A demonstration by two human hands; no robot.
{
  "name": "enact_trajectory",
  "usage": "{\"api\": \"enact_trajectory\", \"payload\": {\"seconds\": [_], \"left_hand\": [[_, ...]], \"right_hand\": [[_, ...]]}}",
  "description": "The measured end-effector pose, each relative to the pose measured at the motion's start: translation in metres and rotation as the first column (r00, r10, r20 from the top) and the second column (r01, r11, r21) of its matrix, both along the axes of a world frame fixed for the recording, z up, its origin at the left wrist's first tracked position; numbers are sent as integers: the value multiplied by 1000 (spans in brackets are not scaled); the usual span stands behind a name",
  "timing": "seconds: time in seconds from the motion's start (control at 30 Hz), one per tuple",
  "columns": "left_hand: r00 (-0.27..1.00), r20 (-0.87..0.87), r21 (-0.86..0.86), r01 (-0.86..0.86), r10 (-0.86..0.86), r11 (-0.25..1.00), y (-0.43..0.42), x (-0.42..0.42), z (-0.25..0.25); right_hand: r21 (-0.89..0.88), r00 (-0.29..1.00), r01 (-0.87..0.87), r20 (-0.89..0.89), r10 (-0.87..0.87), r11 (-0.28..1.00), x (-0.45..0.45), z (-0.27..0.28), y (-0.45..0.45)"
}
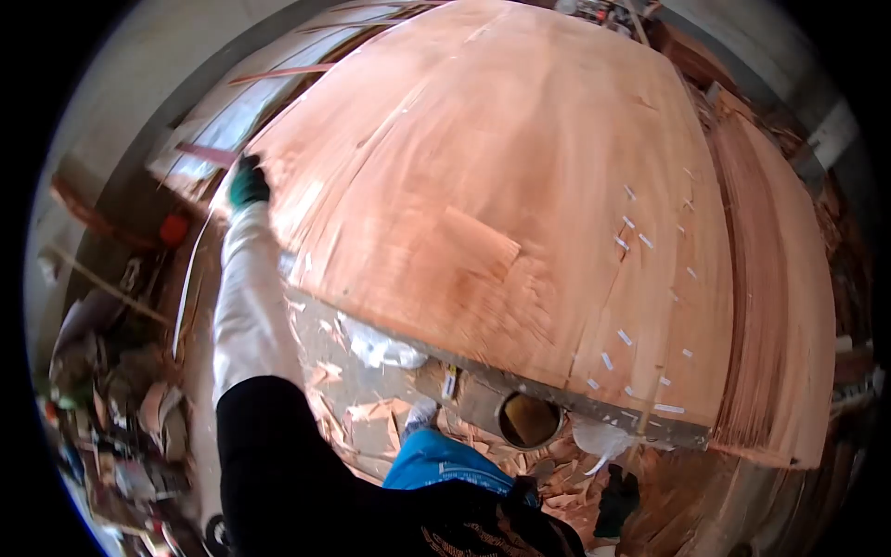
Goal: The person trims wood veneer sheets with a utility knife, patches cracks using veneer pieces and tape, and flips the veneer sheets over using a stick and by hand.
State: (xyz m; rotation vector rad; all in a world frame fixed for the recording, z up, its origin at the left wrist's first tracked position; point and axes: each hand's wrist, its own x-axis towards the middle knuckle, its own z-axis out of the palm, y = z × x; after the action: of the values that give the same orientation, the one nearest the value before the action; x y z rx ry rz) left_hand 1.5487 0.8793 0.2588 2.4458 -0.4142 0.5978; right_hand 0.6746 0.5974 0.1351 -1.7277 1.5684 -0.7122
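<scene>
A wide sheet of reddish-brown wood veneer (520, 167) covers the worktable, with a long split down its left part. My left hand (249, 183), in a green glove, is at the sheet's left edge with its fingers curled at the rim; the fingertips are partly hidden. Just beyond that hand, a thin reddish strip (206, 154) sticks out to the left. Short white tape pieces (625, 337) dot the sheet's right part, several around small cracks. My right hand (617, 501), in a dark glove, hangs low beside my body, below the table's front edge, its fingers apart and nothing visible in them.
A darker veneer strip (756, 306) lies along the right side. Under the front edge stand a round container (529, 420) and white plastic bags (380, 343). Wood scraps (376, 410) litter the floor around my feet. Piled clutter (121, 408) lines the left side.
</scene>
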Motion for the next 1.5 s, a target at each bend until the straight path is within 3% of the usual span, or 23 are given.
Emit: {"api": "enact_trajectory", "payload": {"seconds": [0.03, 0.07, 0.13, 0.2, 0.33, 0.43, 0.47, 0.6, 0.67, 0.73, 0.77, 0.8, 0.83, 0.87, 0.93, 1.0, 1.1, 1.17, 1.2, 1.3, 1.37, 1.4, 1.5], "left_hand": [[973, 135, 250, 151, -189, 956, -65, -3, 7], [981, -12, 484, 175, -193, 857, -108, 2, 7], [928, -20, 321, 359, -373, 876, -163, 32, -58], [782, -368, 150, 584, -503, 798, -198, -21, -59], [410, -481, 62, 897, -775, 437, -238, -147, -93], [570, -440, 539, 786, -694, 304, -245, -206, -101], [590, -465, 604, 756, -660, 251, -248, -205, -110], [539, -246, 586, 745, -805, 319, -235, -185, -118], [672, -250, 342, 735, -697, 586, -205, -146, -104], [784, -383, 12, 534, -489, 846, -169, -86, -80], [872, -217, 117, 471, -440, 875, -148, -51, -67], [828, -450, -79, 336, -334, 939, -128, -25, -44], [919, -371, 15, 148, -132, 989, -110, 28, -64], [959, -274, 88, -55, 77, 995, -96, 67, -85], [817, -530, -71, -309, 226, 948, -57, 60, -22], [933, 107, -188, -319, 342, 929, -27, 71, -27], [860, 501, -322, 86, 93, 943, -27, -12, 37], [902, 268, -124, 380, -338, 917, -24, -44, 14], [923, 167, 102, 332, -345, 938, -20, -49, -23], [784, -618, 379, 234, 56, 895, 9, -69, -138], [813, -559, 568, 229, 166, 791, 7, -118, -137], [833, -539, 527, 218, 124, 821, -2, -136, -102], [895, -435, 379, 282, -100, 881, 3, -120, -128]], "right_hand": [[-9, 999, -38, -36, 37, 999, 45, 26, 21], [54, 1000, -12, -7, 12, 998, 60, 23, 32], [223, 978, -17, 207, -30, 975, 89, 39, 58], [275, 990, -20, 141, -19, 961, 124, 73, 75], [266, 977, -116, 205, 62, 957, 152, 89, 102], [257, 977, -187, 153, 151, 948, 189, 113, 114], [34, 935, -351, 68, 348, 936, 185, 99, 112], [58, 933, -358, 71, 354, 932, 198, 110, 123], [85, 922, -388, 25, 387, 918, 197, 112, 127], [110, 895, -437, -47, 444, 893, 195, 99, 131], [81, 879, -475, 3, 476, 876, 203, 96, 136], [47, 860, -510, 50, 508, 859, 214, 93, 140], [10, 836, -543, 92, 540, 840, 224, 88, 142], [-46, 778, -625, 51, 627, 779, 229, 76, 144], [-11, 720, -693, -56, 692, 721, 256, 79, 152], [-14, 634, -772, -84, 769, 635, 278, 67, 156], [-19, 539, -842, -47, 841, 539, 296, 45, 170], [-72, 465, -884, -33, 885, 462, 307, 38, 176], [-99, 427, -901, -25, 904, 423, 312, 37, 179], [-25, 344, -939, -18, 939, 343, 319, 30, 182], [21, 282, -959, -67, 957, 284, 326, 32, 181], [29, 253, -966, -99, 962, 256, 329, 31, 180], [85, 160, -980, -179, 971, 178, 329, 31, 177]]}}
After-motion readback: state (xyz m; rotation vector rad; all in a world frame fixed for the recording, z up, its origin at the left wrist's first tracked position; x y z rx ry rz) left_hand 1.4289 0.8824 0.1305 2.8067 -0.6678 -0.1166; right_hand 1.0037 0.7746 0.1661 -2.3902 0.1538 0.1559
